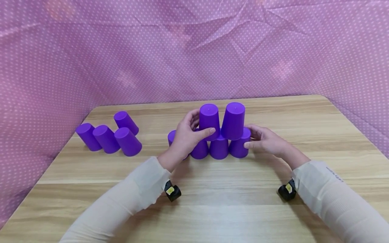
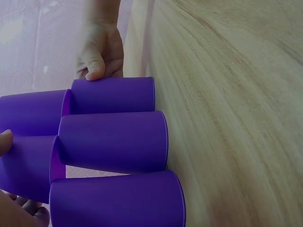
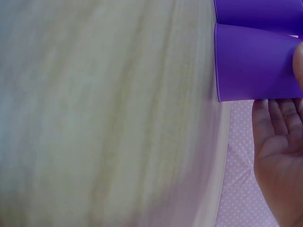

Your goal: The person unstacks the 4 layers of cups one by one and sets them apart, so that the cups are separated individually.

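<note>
Upside-down purple cups stand in a row on the table, with two more stacked on top. My left hand (image 1: 186, 136) grips the upper left cup (image 1: 209, 118), thumb across its front and fingers behind. Next to it, the upper right cup (image 1: 234, 121) rests over the row. At the row's right end my right hand (image 1: 268, 141) holds the lower right cup (image 1: 238, 148) between thumb and fingers; the right wrist view shows the thumb on that cup (image 3: 255, 64). The row's left cup (image 1: 171, 136) is mostly hidden behind my left hand.
Several more upside-down purple cups stand apart at the left of the wooden table (image 1: 231, 202), one of them a rear cup (image 1: 126, 122). A pink dotted cloth (image 1: 194, 60) hangs behind the table and along both sides.
</note>
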{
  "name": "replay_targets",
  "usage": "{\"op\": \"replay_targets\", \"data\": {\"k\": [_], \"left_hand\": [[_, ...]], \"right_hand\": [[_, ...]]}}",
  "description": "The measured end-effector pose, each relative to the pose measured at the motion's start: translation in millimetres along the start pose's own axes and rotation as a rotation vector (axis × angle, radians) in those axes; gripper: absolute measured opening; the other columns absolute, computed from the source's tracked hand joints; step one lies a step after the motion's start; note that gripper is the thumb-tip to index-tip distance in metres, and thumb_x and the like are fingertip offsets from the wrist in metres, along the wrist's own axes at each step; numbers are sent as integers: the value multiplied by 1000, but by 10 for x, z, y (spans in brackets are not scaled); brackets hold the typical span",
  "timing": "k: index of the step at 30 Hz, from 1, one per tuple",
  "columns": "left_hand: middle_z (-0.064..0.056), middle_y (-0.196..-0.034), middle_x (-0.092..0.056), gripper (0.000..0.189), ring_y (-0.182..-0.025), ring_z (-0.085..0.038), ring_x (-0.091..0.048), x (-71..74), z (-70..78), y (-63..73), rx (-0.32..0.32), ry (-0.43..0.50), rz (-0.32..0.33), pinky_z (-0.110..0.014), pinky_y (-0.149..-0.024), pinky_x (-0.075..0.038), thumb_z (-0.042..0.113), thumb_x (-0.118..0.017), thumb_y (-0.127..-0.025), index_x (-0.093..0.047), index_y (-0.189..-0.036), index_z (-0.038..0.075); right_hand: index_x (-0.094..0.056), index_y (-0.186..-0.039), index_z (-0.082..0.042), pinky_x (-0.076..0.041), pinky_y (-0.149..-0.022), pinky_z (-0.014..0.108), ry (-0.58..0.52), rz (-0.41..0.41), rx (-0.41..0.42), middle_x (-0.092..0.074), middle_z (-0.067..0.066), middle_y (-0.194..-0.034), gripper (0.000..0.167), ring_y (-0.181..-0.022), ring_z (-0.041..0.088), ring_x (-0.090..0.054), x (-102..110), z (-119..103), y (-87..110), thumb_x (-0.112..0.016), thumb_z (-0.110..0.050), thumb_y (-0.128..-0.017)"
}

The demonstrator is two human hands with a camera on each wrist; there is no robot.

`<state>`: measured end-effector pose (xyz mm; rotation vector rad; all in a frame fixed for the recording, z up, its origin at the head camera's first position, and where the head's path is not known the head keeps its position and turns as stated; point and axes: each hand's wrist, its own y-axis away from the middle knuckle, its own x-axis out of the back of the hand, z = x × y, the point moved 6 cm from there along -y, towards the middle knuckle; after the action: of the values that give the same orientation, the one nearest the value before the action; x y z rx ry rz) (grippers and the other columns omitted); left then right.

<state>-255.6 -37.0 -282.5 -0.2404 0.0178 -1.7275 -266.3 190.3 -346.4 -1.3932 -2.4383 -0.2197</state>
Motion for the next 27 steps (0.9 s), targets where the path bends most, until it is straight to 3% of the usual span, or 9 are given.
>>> {"op": "replay_targets", "data": {"k": [11,27], "left_hand": [[-8,-124,-58,60,-115,-19,-54,8,-18,0,-19,-19,9,-31,-103,-42,7,-75,-76,-48,-129,7],[-7,-121,-59,59,-112,-17,-55,113,12,-2,-28,-2,77,-28,-101,-43,8,-76,-75,-49,-128,8]], "right_hand": [[-35,-134,10,-43,-93,15,3,1,8,-48,30,-128,57,-107,-1,-53,-17,3,1,-61,-1,-85],[-36,-134,9,-45,-92,16,3,4,5,-49,29,-128,56,-107,0,-53,-3,-6,-11,-61,0,-85]]}}
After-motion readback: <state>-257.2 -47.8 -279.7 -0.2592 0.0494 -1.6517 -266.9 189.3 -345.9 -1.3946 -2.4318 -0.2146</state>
